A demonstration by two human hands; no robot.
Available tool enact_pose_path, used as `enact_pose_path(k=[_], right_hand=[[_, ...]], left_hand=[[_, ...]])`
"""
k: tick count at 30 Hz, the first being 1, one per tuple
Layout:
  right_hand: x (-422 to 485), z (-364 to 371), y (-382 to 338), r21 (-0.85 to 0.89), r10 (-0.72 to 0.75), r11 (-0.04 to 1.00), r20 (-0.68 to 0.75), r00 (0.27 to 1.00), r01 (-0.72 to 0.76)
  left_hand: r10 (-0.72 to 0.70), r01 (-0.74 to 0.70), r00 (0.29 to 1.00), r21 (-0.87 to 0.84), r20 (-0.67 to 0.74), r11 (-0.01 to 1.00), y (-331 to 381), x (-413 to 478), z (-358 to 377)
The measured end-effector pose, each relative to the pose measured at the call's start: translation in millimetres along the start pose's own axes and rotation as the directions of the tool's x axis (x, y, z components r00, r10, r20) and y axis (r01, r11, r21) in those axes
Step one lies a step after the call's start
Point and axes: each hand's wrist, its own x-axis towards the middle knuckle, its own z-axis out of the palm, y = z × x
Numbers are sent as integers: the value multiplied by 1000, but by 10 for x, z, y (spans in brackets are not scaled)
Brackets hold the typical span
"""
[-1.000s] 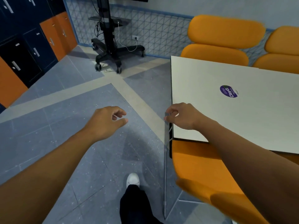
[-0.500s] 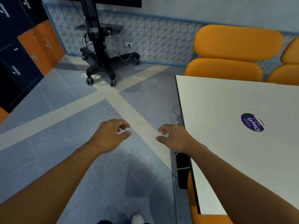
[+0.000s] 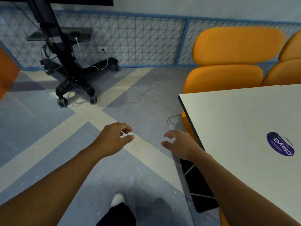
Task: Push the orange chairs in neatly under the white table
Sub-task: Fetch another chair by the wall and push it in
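The orange chair (image 3: 228, 62) at the far end of the white table (image 3: 236, 128) is the nearest chair with its backrest fully in view. Its seat sits against the far table edge, partly tucked beneath it, and the backrest rises above that edge. A second orange chair (image 3: 286, 66) stands just beside it, at the right edge of the view. A third orange seat (image 3: 187, 123) shows under the table's left edge, near your right hand, and appears already pushed in beneath the top.

From your hands, the far chair lies ahead and to the right, beyond the table corner. Its backrest runs left to right, parallel to the far table edge, so judge the push direction as back toward you, under the top.

Your right hand (image 3: 180, 144) is the nearer hand. It hovers just off the table's left edge, fingers spread and loosely curled, holding nothing. Your left hand (image 3: 112, 139) hovers over the floor, well apart from the table, fingers half curled and likewise empty. The two hands are near each other and do not touch.

A round purple sticker (image 3: 280, 144) lies on the tabletop. It appears to read "ClayG", upside down from your position. The smaller print is not legible.
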Motion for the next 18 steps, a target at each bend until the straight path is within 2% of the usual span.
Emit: enact_pose_path(k=[9, 18], right_hand=[[1204, -307, -470, 111, 138, 985, -82, 987, -128], [2543, -914, -185, 157, 224, 967, -156, 962, -200]], left_hand=[[130, -136, 986, 59, 107, 989, -242, 1603, -717], [249, -269, 950, 90, 188, 959, -1, 3394, -844]])
